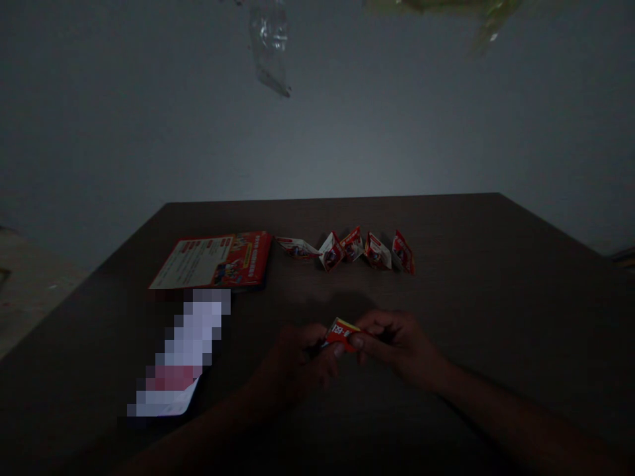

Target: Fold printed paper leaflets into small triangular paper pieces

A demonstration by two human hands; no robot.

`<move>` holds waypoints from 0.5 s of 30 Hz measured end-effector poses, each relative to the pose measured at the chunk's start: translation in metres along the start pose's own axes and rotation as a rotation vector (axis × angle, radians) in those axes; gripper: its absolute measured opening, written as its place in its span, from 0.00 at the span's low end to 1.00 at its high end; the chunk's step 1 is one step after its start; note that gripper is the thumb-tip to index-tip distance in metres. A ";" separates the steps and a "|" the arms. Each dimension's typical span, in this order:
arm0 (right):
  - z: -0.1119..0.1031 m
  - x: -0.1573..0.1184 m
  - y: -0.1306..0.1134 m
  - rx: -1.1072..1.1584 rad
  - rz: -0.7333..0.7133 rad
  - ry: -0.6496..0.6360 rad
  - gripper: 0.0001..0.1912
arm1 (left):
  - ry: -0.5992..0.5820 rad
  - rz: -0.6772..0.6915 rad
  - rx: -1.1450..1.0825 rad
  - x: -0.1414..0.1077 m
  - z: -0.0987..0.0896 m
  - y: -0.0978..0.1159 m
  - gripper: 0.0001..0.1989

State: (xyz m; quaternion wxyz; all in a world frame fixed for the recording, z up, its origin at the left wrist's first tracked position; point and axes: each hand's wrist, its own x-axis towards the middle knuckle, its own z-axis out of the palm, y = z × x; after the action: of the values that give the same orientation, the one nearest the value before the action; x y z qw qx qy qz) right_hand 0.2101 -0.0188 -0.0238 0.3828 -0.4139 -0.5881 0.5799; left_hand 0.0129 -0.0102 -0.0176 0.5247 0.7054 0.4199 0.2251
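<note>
Between my two hands is a small folded piece of red printed paper (341, 334) with white lettering and a yellow edge. My left hand (310, 360) pinches its left side, thumb on top. From the right, my right hand (397, 347) grips the other side between thumb and fingers. The paper is held just above the dark table (471, 291). Beyond the hands, several folded red-and-white printed papers (380, 251) stand in a crooked row. The fingers hide part of the held paper.
A flat red printed box or book (243, 261) with a pale text panel lies at the left. Nearer me is a lit phone (191, 350), its screen blurred out. Behind the table rises a pale wall (347, 132), with a clear plastic bag (270, 46) on it.
</note>
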 end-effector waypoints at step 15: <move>0.000 0.000 0.002 0.021 -0.011 -0.044 0.11 | 0.018 0.031 0.025 -0.001 0.000 -0.001 0.16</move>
State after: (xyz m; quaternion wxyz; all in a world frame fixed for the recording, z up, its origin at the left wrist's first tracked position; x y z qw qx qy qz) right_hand 0.2107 -0.0189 -0.0257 0.3773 -0.3937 -0.5925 0.5929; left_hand 0.0123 -0.0107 -0.0183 0.5087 0.7163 0.4162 0.2343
